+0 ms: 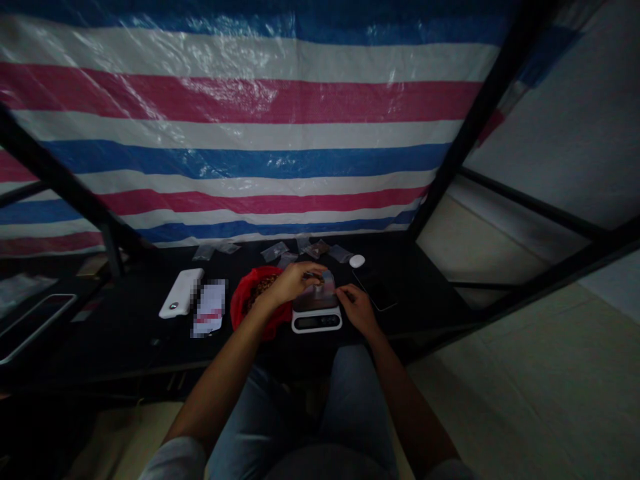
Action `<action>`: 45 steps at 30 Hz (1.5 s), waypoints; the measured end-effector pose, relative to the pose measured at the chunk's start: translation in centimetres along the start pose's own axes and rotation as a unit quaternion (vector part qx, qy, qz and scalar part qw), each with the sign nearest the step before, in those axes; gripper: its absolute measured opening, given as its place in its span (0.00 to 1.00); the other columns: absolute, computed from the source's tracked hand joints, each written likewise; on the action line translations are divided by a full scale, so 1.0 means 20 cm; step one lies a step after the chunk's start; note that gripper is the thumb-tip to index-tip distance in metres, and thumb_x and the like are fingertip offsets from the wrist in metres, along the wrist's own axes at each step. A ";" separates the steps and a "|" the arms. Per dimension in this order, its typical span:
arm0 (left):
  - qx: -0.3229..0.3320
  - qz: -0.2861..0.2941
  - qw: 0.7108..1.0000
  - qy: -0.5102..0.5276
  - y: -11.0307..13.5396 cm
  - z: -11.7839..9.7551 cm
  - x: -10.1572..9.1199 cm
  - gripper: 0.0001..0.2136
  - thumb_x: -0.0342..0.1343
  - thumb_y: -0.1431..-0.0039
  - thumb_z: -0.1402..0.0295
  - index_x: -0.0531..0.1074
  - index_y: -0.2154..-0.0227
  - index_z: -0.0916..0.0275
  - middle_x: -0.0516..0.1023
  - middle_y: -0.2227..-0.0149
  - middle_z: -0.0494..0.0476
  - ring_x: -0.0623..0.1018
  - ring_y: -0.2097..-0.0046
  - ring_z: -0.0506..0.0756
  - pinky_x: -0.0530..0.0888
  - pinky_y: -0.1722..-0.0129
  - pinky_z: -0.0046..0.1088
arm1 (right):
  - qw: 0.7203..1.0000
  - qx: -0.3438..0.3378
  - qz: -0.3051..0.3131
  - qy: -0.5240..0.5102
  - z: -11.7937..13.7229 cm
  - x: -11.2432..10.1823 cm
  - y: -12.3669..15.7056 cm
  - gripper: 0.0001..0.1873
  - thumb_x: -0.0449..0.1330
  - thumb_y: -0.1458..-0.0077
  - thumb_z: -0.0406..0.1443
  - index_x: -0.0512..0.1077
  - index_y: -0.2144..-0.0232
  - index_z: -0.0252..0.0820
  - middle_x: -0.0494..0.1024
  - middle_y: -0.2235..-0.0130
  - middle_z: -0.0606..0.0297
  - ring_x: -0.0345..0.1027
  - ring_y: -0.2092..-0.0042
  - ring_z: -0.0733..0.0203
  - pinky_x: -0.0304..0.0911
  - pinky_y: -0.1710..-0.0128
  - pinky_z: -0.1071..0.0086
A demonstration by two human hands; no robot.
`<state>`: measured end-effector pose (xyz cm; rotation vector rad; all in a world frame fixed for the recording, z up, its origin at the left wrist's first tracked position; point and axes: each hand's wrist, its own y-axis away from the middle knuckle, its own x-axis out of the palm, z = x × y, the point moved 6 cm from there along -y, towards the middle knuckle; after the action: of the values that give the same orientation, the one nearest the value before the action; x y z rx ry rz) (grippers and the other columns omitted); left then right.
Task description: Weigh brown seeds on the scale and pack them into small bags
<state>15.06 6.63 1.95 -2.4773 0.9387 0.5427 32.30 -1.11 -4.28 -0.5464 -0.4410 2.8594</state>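
A white kitchen scale (317, 323) with a dark display lies on the black table in front of me. My left hand (295, 281) reaches over its platform from the left, fingers bent together around something small that I cannot make out. Under the fingertips there is a shiny, see-through patch that looks like a clear plastic bag (328, 283). At the platform's right edge, my right hand (356, 307) has its thumb and fingertips together, and what they hold is too small to tell. Left of the scale, a red bag (240, 300) with its rim spread open holds many small brown pieces (260, 291), partly behind my left forearm.
Several small clear bags (275, 251) lie along the back, one with brown contents (317, 249). A white rounded case (357, 261) and a dark phone (378, 293) are at right. Leftward lie a white power bank (182, 293) and a blurred paper (210, 307). Striped sheeting (270, 160) hangs behind.
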 end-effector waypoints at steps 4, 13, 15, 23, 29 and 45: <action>0.002 0.010 1.000 -0.002 0.01 -0.02 0.00 0.18 0.56 0.41 0.76 0.76 0.48 0.68 0.82 0.52 0.65 0.82 0.53 0.56 0.77 0.51 0.34 | 1.000 -0.001 -0.002 -0.001 0.01 0.00 0.00 0.14 0.57 0.39 0.43 0.77 0.71 0.43 0.78 0.68 0.62 0.72 0.64 0.57 0.65 0.62 0.65; 0.011 0.003 0.999 -0.042 0.03 -0.05 0.00 0.17 0.53 0.38 0.76 0.76 0.48 0.65 0.81 0.47 0.65 0.80 0.46 0.58 0.74 0.42 0.38 | 1.000 -0.007 0.002 0.007 -0.01 0.01 0.00 0.14 0.57 0.38 0.43 0.78 0.68 0.43 0.78 0.67 0.62 0.73 0.63 0.57 0.65 0.62 0.66; 0.015 -0.001 0.999 -0.052 0.03 -0.06 0.00 0.18 0.51 0.38 0.77 0.76 0.47 0.66 0.81 0.47 0.65 0.80 0.46 0.58 0.74 0.43 0.38 | 1.000 -0.008 0.001 0.006 -0.01 0.00 0.00 0.14 0.57 0.38 0.43 0.78 0.69 0.43 0.78 0.67 0.62 0.73 0.63 0.57 0.65 0.62 0.66; 0.030 -0.027 0.996 -0.079 0.03 -0.07 -0.02 0.19 0.48 0.39 0.79 0.78 0.50 0.65 0.82 0.49 0.62 0.80 0.46 0.57 0.74 0.43 0.37 | 1.000 -0.002 -0.001 0.000 -0.01 0.00 0.00 0.14 0.57 0.38 0.43 0.78 0.70 0.43 0.77 0.68 0.62 0.73 0.64 0.57 0.66 0.63 0.66; 0.026 -0.033 0.996 -0.077 0.02 -0.08 -0.02 0.17 0.49 0.37 0.77 0.78 0.51 0.66 0.83 0.50 0.63 0.81 0.48 0.58 0.75 0.44 0.36 | 1.000 0.002 -0.005 -0.002 -0.01 0.00 0.00 0.14 0.57 0.39 0.43 0.77 0.70 0.43 0.77 0.68 0.63 0.72 0.65 0.58 0.65 0.64 0.66; 0.075 -0.050 0.988 -0.122 0.00 -0.03 -0.01 0.17 0.51 0.40 0.80 0.80 0.53 0.60 0.71 0.38 0.64 0.73 0.38 0.60 0.72 0.39 0.44 | 1.000 0.003 -0.003 0.001 0.00 0.00 0.00 0.14 0.57 0.39 0.43 0.78 0.70 0.43 0.77 0.68 0.62 0.72 0.65 0.57 0.65 0.63 0.66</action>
<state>15.07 6.29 2.54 -2.2478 0.7283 0.6953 32.29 -1.09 -4.33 -0.5456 -0.4338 2.8543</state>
